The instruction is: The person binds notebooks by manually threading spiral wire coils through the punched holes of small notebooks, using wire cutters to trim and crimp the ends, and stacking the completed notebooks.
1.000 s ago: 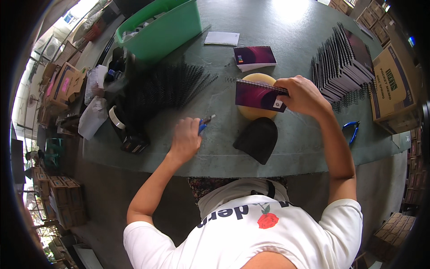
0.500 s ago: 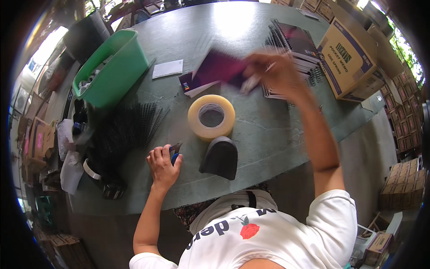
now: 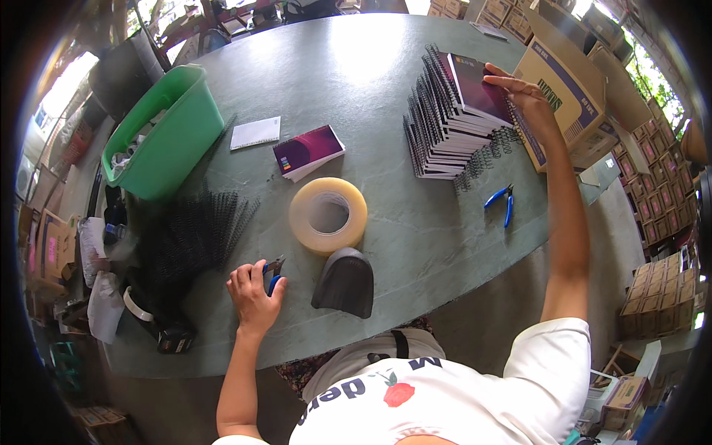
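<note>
My left hand (image 3: 252, 297) rests near the front edge of the table, its fingers closed round blue-handled cutting pliers (image 3: 274, 274) whose jaws point away from me. Over at the far right, my right hand (image 3: 525, 95) lies with outstretched fingers on the top spiral notebook (image 3: 478, 85), purple and dark. Beneath it rises a tall stack of wire-bound notebooks (image 3: 445, 148), their black coils facing left. A few loose purple booklets without coils (image 3: 309, 150) lie at the middle left, beside a small white sheet pad (image 3: 255, 133).
A big roll of clear tape (image 3: 304, 219) touches a black curved block (image 3: 345, 285). Black plastic coils (image 3: 200, 230) heap at left, below a green bin (image 3: 185, 141). A second blue-handled pliers (image 3: 508, 204) lies right of centre. An open cardboard box (image 3: 567, 96) stands behind the stack.
My right hand has gone right from the middle of the table, with a purple notebook in it, to the top of the stack. My left hand keeps its grip on the pliers.
</note>
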`<control>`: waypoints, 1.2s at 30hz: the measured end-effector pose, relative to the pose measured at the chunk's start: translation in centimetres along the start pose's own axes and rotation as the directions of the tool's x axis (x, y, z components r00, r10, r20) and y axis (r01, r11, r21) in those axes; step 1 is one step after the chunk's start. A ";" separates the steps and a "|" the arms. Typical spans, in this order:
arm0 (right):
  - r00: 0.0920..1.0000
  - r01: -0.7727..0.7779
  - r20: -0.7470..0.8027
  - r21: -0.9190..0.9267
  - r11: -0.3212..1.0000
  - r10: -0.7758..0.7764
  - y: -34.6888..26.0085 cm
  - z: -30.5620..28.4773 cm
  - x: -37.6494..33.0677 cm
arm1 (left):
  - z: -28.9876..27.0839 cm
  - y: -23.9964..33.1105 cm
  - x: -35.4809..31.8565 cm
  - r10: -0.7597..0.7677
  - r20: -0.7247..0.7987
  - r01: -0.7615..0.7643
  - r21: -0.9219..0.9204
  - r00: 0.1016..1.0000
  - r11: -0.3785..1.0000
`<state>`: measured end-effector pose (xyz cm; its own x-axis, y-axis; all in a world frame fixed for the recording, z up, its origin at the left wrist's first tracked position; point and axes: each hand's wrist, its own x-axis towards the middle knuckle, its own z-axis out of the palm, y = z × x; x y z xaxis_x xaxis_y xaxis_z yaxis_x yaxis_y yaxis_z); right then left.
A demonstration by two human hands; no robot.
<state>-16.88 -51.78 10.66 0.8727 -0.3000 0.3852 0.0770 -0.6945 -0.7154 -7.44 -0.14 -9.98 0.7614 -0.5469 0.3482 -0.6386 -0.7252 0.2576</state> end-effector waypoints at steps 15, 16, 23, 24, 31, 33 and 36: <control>0.659 0.727 0.446 -0.168 0.666 -0.606 -10.9 24.1 3.9 | 0.8 -0.7 1.5 -0.018 -0.232 -0.006 -0.103 0.972 0.995; 0.608 0.765 0.576 -0.242 0.597 -0.546 -8.9 27.8 4.8 | 1.0 -0.6 1.5 -0.027 -0.232 -0.003 -0.131 0.972 0.991; 0.475 0.745 0.876 -0.353 0.566 -0.080 -5.4 36.3 7.9 | 0.9 -1.1 1.7 -0.087 -0.240 0.022 -0.259 0.967 0.966; 0.452 0.729 0.882 -0.281 0.624 -0.130 -5.4 36.1 8.4 | 1.0 -1.2 1.6 -0.101 -0.238 0.033 -0.277 0.966 0.960; 0.407 0.698 0.843 -0.038 0.715 -0.352 -4.4 34.9 10.0 | 0.8 -1.4 1.8 -0.113 -0.198 0.044 -0.326 0.974 0.944; 0.395 0.688 0.834 0.009 0.725 -0.386 -4.1 35.0 10.2 | 0.7 -1.4 1.8 -0.114 -0.193 0.045 -0.331 0.975 0.943; 0.394 0.680 0.835 0.016 0.733 -0.384 -4.1 34.8 10.3 | 0.7 -1.4 1.9 -0.112 -0.194 0.042 -0.333 0.975 0.942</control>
<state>8.59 -29.28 -2.67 0.7170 0.6945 -0.0600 0.6576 -0.7025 -0.2721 -4.99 -0.47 -10.29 0.7920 -0.3705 0.4853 -0.6066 -0.5671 0.5571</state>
